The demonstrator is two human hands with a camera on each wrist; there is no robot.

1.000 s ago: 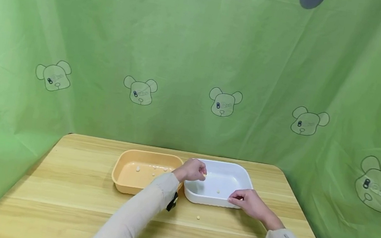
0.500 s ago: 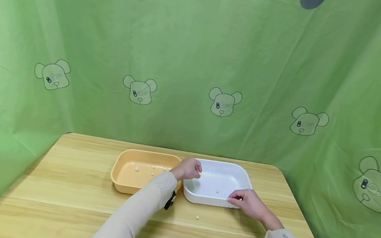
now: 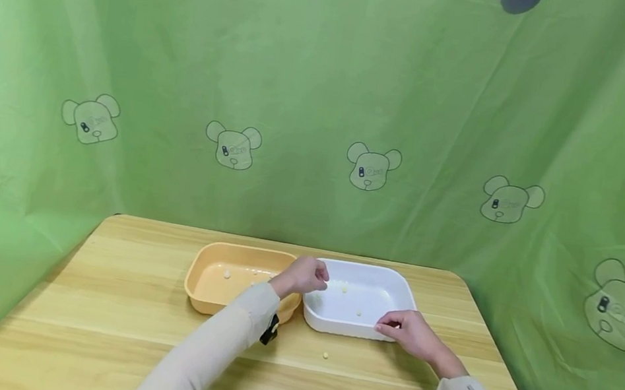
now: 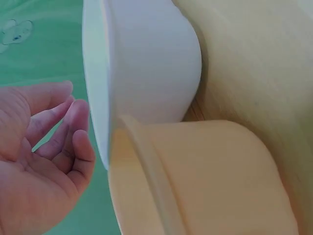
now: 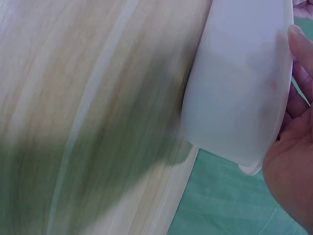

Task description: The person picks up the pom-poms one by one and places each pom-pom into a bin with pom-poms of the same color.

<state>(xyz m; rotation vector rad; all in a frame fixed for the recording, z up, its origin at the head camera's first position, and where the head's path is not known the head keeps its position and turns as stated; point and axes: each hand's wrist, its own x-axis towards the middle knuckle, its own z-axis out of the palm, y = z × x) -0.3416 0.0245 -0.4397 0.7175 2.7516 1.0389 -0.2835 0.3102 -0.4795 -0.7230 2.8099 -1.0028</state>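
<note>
In the head view my left hand (image 3: 306, 275) hovers over the left end of a white plastic tray (image 3: 334, 327). The left wrist view shows its fingers loosely bent, thumb apart from the fingertips, nothing between them. Inside the white tray lie two small pale-yellow pieces, one far piece (image 3: 344, 289) and one nearer piece (image 3: 358, 313). My right hand (image 3: 412, 332) grips that tray's front right rim, thumb on the outer wall, fingers over the inside. An orange-yellow tray (image 3: 207, 307) adjoins it on the left, holding several small pale pieces (image 3: 227, 273); my left forearm hides part of it.
A single small yellow piece (image 3: 325, 355) lies on the wooden table (image 3: 91, 317) in front of the white tray. Green printed curtain (image 3: 299, 206) hangs behind and at both sides of the table.
The small yellow piece pinched in my left hand has been let go and now lies in the white tray. That hand has drawn slightly left. My right hand stays on the rim.
</note>
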